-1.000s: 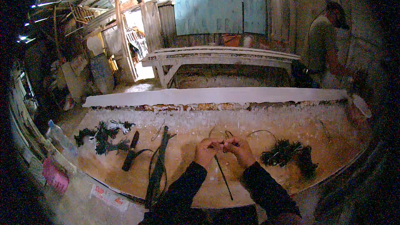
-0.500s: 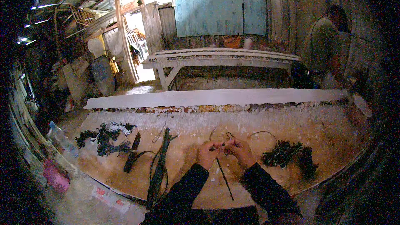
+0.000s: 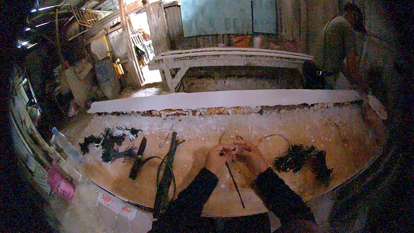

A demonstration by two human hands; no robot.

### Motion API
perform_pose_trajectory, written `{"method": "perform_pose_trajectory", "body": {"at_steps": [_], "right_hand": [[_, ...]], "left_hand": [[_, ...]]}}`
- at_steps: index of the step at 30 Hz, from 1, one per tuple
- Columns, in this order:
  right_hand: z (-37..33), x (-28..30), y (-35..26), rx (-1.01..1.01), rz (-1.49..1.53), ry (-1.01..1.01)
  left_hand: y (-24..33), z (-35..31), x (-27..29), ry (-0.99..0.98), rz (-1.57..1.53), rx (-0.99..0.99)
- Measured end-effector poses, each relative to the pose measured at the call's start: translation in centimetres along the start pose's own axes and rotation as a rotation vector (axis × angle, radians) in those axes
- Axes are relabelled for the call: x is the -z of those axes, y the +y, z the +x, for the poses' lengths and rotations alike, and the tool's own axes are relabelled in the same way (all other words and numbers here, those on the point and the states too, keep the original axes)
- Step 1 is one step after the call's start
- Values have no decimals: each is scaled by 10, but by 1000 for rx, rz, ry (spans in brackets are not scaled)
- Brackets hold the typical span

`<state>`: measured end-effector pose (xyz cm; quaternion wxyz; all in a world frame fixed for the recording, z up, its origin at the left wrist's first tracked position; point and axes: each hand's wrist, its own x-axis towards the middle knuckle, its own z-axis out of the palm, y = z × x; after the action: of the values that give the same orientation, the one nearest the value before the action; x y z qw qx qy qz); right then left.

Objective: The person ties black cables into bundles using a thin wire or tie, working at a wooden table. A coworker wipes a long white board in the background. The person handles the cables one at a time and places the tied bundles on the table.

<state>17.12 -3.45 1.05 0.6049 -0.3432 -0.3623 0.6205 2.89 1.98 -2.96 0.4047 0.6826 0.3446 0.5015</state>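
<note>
Over the front middle of the worktable (image 3: pixel 207 123), my left hand (image 3: pixel 217 159) and my right hand (image 3: pixel 251 157) meet at the fingertips. Both pinch a thin dark strip (image 3: pixel 235 185), whose tail hangs down between my wrists toward the table edge. A small loop shows above the right fingers; whether it is a knot I cannot tell. To the left of my hands lie long dark strips (image 3: pixel 164 177) and a dark, blade-shaped tool (image 3: pixel 138 159). Dark tied bundles (image 3: pixel 112 144) rest farther left. Another dark, shaggy bundle (image 3: pixel 304 162) lies right of my right hand.
A pale raised ledge (image 3: pixel 224 100) runs along the table's far side. Behind it stands a whitish bench (image 3: pixel 233 60). Another person (image 3: pixel 340 39) bends at the back right. A clear plastic bottle (image 3: pixel 64 144) and a pink container (image 3: pixel 60 183) sit at the left.
My fingers have shifted slightly on the strip, the right ones spreading a little. The strip's tail swings slightly right. The view has moved a little.
</note>
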Motion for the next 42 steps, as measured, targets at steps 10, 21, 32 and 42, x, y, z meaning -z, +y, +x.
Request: {"method": "perform_pose_trajectory", "body": {"at_steps": [10, 21, 32, 42], "right_hand": [[6, 12, 6, -99, 12, -124], [-6, 11, -6, -199, 57, -313], [-10, 5, -10, -201, 172, -322], [1, 7, 0, -7, 11, -186]], "left_hand": [[-17, 3, 5, -295, -480, 121], [6, 2, 18, -617, -654, 155], [1, -6, 18, -578, -827, 237], [13, 2, 12, -365, -421, 161]]}}
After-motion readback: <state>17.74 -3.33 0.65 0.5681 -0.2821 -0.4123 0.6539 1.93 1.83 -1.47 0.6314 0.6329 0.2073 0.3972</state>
